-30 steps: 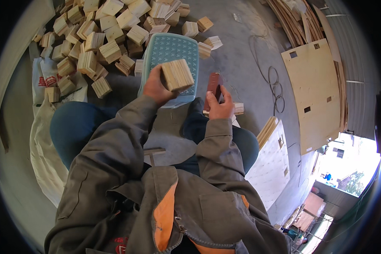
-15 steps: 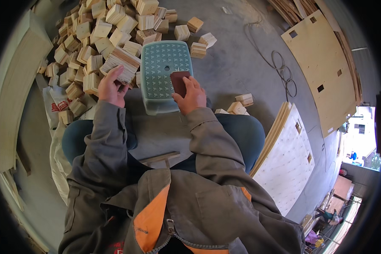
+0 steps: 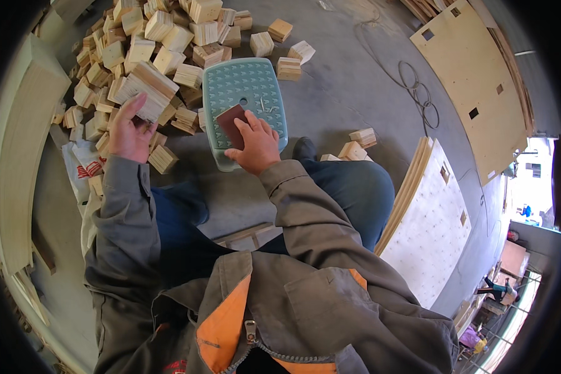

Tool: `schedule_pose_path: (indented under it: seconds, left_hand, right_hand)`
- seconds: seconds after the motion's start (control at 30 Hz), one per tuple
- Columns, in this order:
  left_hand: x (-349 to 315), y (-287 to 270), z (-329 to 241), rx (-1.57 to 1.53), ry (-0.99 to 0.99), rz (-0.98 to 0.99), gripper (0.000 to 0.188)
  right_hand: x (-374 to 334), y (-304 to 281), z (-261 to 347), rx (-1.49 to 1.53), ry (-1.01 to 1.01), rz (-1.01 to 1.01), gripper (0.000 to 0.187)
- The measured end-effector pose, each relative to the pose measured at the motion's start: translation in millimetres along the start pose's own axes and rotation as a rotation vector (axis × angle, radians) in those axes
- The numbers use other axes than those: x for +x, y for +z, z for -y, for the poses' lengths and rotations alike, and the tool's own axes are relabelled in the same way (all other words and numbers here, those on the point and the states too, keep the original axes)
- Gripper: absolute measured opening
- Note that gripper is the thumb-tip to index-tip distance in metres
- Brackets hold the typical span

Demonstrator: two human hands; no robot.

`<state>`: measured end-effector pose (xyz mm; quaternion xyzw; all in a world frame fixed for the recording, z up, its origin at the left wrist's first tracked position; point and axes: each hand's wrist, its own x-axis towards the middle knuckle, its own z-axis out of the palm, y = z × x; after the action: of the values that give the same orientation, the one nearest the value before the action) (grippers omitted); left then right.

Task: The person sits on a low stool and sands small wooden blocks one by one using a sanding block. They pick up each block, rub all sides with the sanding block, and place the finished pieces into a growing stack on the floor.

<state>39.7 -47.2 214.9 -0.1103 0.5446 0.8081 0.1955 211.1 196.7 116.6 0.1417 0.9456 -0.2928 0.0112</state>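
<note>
My left hand (image 3: 128, 131) grips a layered wooden block (image 3: 148, 87) and holds it over the pile of wooden blocks (image 3: 143, 43) at the upper left. My right hand (image 3: 255, 143) presses a dark red sanding pad (image 3: 232, 123) flat on the seat of a small teal plastic stool (image 3: 246, 93) in front of my knees. I sit with grey sleeves and blue trousers, a grey and orange jacket below.
Loose blocks (image 3: 279, 43) lie behind the stool and a few blocks (image 3: 355, 144) by my right knee. A stack of perforated plywood sheets (image 3: 430, 218) lies at the right, another plywood board (image 3: 474, 81) beyond a wire coil (image 3: 417, 100). Long boards (image 3: 25, 162) lie at the left.
My left hand carried the wooden block from above the stool leftward to the pile. My right hand brought the sanding pad from the right down onto the stool seat.
</note>
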Motion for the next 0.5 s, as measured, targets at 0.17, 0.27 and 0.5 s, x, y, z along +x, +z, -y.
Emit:
schedule_pose_path:
  seconds: [0.17, 0.27, 0.5]
  left_hand:
    - [-2, 24, 9, 0.105, 0.054, 0.157, 0.038]
    - [-12, 38, 7, 0.131, 0.058, 0.172, 0.039]
    - [-30, 53, -2, 0.192, 0.075, 0.154, 0.04]
  right_hand:
    - [3, 8, -13, 0.035, -0.004, -0.026, 0.085]
    - [2, 2, -5, 0.027, -0.032, -0.034, 0.081]
    - [25, 0, -33, 0.439, 0.119, -0.133, 0.078]
